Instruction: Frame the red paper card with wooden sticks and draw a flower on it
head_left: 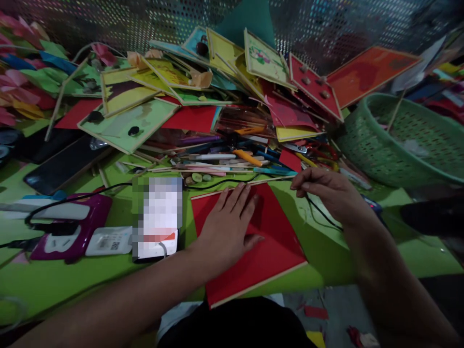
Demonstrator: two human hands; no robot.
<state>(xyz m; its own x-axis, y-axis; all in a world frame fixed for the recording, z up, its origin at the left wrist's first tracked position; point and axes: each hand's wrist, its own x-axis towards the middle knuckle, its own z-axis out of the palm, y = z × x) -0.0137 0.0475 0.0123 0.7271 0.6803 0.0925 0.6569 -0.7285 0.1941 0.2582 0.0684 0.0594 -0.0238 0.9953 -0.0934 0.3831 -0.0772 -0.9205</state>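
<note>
A red sheet of card [268, 227] lies on the green tabletop in front of me, with a thin wooden strip [246, 286] along its near edge. My left hand [232, 227] rests flat on the card, fingers stretched toward its far edge. Along that far edge runs another thin wooden stick [271, 180], partly covered by my left fingertips. It sticks out past the card's right corner, where the thumb and fingers of my right hand [321, 191] pinch its end. A black cable [322, 212] passes beneath my right hand.
A phone [157, 217] and a purple power strip [72, 227] lie to the left. Paintbrushes and pens [217, 157] are heaped behind the card, below stacked framed paper pictures [126, 125]. A green basket [395, 145] stands at right; a dark phone [67, 164] lies far left.
</note>
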